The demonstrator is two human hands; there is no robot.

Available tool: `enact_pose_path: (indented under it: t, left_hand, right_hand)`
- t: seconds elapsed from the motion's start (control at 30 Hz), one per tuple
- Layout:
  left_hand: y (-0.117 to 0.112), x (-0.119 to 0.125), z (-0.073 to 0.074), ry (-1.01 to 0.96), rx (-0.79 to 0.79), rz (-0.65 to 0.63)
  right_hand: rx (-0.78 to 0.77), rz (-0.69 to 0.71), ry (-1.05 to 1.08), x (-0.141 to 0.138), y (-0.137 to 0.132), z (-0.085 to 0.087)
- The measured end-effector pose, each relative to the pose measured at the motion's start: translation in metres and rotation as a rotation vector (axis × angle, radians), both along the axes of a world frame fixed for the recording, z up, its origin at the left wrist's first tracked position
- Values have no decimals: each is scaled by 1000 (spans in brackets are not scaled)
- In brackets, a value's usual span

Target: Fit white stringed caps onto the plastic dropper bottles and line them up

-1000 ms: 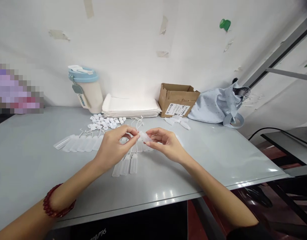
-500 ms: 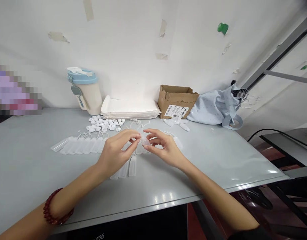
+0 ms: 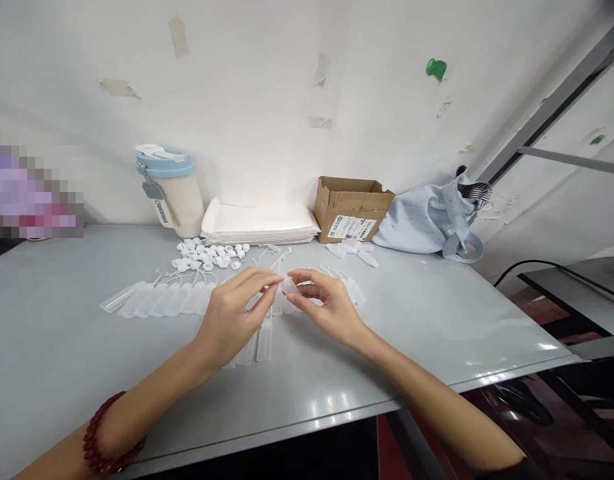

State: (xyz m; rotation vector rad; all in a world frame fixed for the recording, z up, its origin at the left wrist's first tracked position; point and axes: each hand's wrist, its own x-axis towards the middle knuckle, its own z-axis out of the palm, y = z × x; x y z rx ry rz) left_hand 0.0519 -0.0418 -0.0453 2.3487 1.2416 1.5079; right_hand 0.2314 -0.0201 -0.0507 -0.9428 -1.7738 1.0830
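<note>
Nearest the viewer, a red beaded bracelet (image 3: 99,433) circles the left wrist; a dark sleeve (image 3: 507,470) shows at the lower right, on the right arm. Both forearms extend over the front edge of the grey table (image 3: 411,347). Under and beside the left hand (image 3: 237,308), a few flat translucent tags (image 3: 264,341) lie on the table, partly covered by that hand. Above the table's middle, a small translucent piece (image 3: 289,287) is held, tilted, between the two hands. Right hand (image 3: 331,303): grips the piece between thumb and fingers, remaining fingers curled. Left hand: thumb and forefinger pinched together on the piece's upper end; fine detail at the fingertips too small to read. To the left, an overlapping row of tags (image 3: 167,299) with white cords (image 3: 207,275) at the far ends; to the right, a smaller tag group (image 3: 355,292) just beyond the right hand. Farther back, a loose cluster of white caps (image 3: 211,253) sits left of centre, and several clear pieces (image 3: 354,250) lie in front of an open cardboard box (image 3: 354,217). Along the wall, left to right: cream cup with blue lid (image 3: 179,200), stack of white envelopes (image 3: 261,223), the box, pale blue cloth bag (image 3: 417,217). Wall (image 3: 261,87): tape remnants and a green patch (image 3: 435,69).
</note>
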Motion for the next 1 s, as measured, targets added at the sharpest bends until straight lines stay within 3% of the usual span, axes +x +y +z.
enact_pose_path:
  t: [0.2, 0.6, 0.77, 0.87, 1.0]
  left_hand:
    - [-2, 2, -3, -34, 15, 10]
    - [-5, 5, -5, -9, 16, -99]
    - [-6, 3, 0, -59, -92, -22]
    - [-6, 1, 3, -78, -154, -3]
    - [-6, -2, 7, 40, -127, -94]
  right_hand:
    - [3, -26, 39, -3, -2, -4]
    - [-40, 43, 106, -8, -6, -8]
    - [-85, 34, 102, -3, -5, -2]
    - [-125, 64, 119, -2, -6, 0]
    - [-224, 191, 205, -1, -6, 5]
